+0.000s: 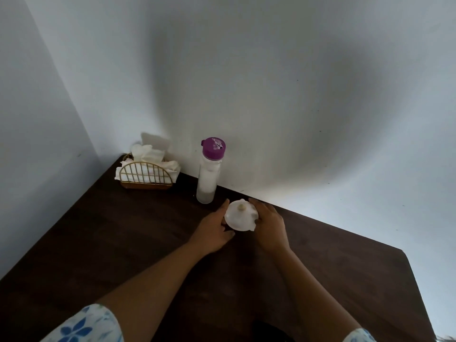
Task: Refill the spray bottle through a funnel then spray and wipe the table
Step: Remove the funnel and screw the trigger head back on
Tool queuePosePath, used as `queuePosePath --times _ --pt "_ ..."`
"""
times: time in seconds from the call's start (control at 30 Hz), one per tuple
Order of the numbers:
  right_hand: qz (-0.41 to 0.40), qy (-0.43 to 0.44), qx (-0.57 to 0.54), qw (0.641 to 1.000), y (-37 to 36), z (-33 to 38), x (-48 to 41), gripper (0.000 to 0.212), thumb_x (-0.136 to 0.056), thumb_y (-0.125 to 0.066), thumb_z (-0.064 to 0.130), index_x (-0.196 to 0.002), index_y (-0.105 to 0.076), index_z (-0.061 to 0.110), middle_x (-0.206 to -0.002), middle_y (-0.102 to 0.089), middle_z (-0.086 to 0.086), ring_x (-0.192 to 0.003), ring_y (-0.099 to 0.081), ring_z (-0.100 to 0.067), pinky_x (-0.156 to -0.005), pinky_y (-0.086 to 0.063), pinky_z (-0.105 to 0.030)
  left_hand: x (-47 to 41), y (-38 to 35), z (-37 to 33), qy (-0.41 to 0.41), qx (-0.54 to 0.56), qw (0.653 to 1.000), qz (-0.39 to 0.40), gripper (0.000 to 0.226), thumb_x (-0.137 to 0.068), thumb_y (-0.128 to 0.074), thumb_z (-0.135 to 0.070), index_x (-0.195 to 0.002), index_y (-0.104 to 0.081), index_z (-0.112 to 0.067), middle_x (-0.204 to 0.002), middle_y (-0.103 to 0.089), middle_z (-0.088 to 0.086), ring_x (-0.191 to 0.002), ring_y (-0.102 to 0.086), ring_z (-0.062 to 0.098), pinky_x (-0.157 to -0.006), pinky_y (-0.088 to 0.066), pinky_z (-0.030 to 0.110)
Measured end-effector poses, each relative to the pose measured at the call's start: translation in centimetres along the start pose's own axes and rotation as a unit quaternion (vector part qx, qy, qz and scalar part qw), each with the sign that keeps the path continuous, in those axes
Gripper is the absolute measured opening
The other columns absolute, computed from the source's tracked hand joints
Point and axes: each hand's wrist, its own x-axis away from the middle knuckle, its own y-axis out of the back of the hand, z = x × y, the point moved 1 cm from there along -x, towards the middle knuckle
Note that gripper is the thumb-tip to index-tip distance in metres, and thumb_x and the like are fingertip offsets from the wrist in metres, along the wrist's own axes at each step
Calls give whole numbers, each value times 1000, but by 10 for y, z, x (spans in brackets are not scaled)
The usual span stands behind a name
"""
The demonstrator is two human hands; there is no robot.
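Nearest you are your two forearms, each with a blue-and-white flowered sleeve [84, 328] at the bottom edge, reaching forward over the dark brown wooden table [123, 243]. Your left hand [212, 233] lies with fingers spread loosely against the left side of the white translucent plastic funnel [240, 217], and your right hand [270, 224] cups its right side, fingers curled round the rim; both touch it, though whether either truly clamps it you cannot tell. The funnel sits between your hands near the table's far edge, wide mouth facing up toward you, its long axis close to vertical; a small beige spot shows at its centre, and whatever is beneath it is hidden. From the left, one gold wire napkin holder [145, 175] stuffed with white tissues stands in the far corner against the pale wall [296, 95]. Right of it, well apart, one tall clear plastic bottle with a purple cap [209, 169] stands upright, just behind and left of the funnel, near your left fingertips without touching them. Count: one funnel, one bottle, one holder.
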Motion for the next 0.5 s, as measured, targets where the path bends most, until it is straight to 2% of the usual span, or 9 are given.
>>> queuePosePath --times 0.13,0.23,0.33,0.43,0.5 --pt "-23 -4 -23 999 -5 -2 -13 57 -78 -56 -4 -131 -52 17 -127 -58 -9 -113 -55 -26 -87 -42 -25 -16 -3 3 15 17 1000 -2 92 -80 -68 -15 -146 -7 -32 -138 -47 -2 -118 -52 16 -89 -41 19" --pt "-19 -2 -30 999 -8 -4 -14 64 -78 -51 -9 -137 -46 17 -134 -53 -10 -118 -52 -27 -94 -45 -31 -23 -5 3 36 49 998 -6 91 -79 -67 -11 -146 -9 -33 -138 -48 -1 -117 -53 16 -96 -45 28" --pt "9 -21 -23 999 -10 -8 -13 68 -81 -48 -7 -143 -36 18 -143 -45 -9 -125 -48 -27 -98 -44 -35 -25 -6 4 54 81 995 21 90 -79 -60 2 -145 -12 -36 -144 -41 0 -121 -49 18 -100 -45 37" --pt "39 -28 -4 999 -12 -11 -11 77 -79 -47 -10 -148 -24 19 -150 -36 -6 -130 -43 -26 -101 -41 -34 -26 -5 2 73 119 989 43 94 -76 -54 10 -145 -10 -35 -149 -34 0 -127 -44 21 -96 -48 36" --pt "63 -33 8 997 -12 -11 -11 85 -78 -47 -10 -149 -14 22 -155 -26 -4 -131 -43 -27 -97 -44 -33 -28 -3 -1 89 150 984 46 95 -76 -53 11 -145 -8 -35 -150 -32 1 -123 -46 20 -93 -50 37"
